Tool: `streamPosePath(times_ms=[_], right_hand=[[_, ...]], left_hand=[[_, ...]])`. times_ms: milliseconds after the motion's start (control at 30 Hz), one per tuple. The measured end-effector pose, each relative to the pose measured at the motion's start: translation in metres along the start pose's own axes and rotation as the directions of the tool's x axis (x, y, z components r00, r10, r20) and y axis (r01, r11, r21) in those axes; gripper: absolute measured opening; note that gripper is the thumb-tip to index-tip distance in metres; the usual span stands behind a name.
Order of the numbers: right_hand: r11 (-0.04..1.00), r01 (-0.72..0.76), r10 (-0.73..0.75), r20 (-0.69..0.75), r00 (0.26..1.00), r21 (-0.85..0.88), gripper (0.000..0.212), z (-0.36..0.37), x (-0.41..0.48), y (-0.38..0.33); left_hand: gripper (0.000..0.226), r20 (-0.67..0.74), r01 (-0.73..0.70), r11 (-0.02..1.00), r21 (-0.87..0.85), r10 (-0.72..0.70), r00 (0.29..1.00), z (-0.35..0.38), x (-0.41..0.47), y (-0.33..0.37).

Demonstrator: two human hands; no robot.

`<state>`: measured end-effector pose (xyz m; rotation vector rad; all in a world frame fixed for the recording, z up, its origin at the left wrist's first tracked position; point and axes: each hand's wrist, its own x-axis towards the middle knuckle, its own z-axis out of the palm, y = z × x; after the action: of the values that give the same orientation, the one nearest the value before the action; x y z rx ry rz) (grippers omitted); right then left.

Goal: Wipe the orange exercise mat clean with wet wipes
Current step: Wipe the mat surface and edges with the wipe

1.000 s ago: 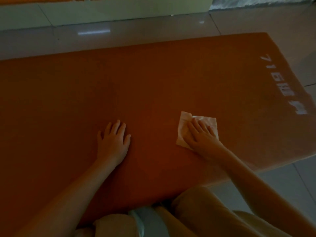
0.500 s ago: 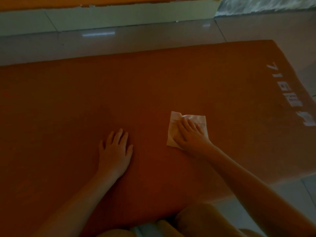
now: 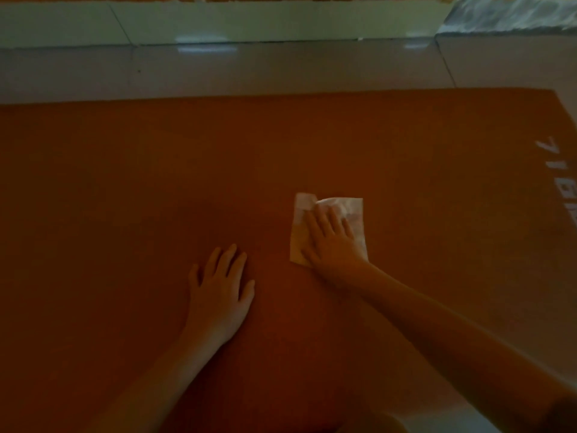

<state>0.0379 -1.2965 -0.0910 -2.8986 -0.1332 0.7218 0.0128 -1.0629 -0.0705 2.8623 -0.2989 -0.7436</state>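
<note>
Tiled floor carries the orange exercise mat, which fills most of the view; white lettering runs along its right end. Left hand rests flat on the mat, fingers spread. Right hand, fingers straight, presses a white wet wipe onto the mat.

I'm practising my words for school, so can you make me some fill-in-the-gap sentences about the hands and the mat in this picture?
1. The right hand presses flat on a wet wipe whose colour is ____.
2. The left hand lies flat on the ____ mat.
3. The pale lettering sits near the mat's ____ edge.

Missing words: white; orange; right.
</note>
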Motion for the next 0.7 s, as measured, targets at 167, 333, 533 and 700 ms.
streamPosePath(times_ms=[167, 333, 533, 700], right_hand=[[0.939, 0.324, -0.313, 0.101, 0.944, -0.114, 0.082, -0.004, -0.009, 0.019], [0.985, 0.026, -0.036, -0.059, 0.998, -0.17, 0.069, -0.028, 0.051, 0.051], [0.975, 0.171, -0.18, -0.054, 0.982, -0.141, 0.07, -0.019, 0.077, 0.01], [0.927, 0.269, -0.285, -0.024, 0.958, -0.263, 0.075, -0.048, 0.101, 0.044]], left_hand=[[0.072, 0.03, -0.001, 0.999, -0.043, 0.002, 1.0, -0.006, 0.014, -0.007], [0.072, 0.011, 0.044, 0.999, -0.011, -0.044, 0.999, -0.022, 0.041, -0.019], [0.078, -0.03, 0.061, 0.998, -0.008, -0.061, 0.998, -0.033, 0.064, -0.026], [0.085, -0.086, 0.01, 0.999, -0.039, -0.013, 0.996, -0.047, 0.087, -0.033]])
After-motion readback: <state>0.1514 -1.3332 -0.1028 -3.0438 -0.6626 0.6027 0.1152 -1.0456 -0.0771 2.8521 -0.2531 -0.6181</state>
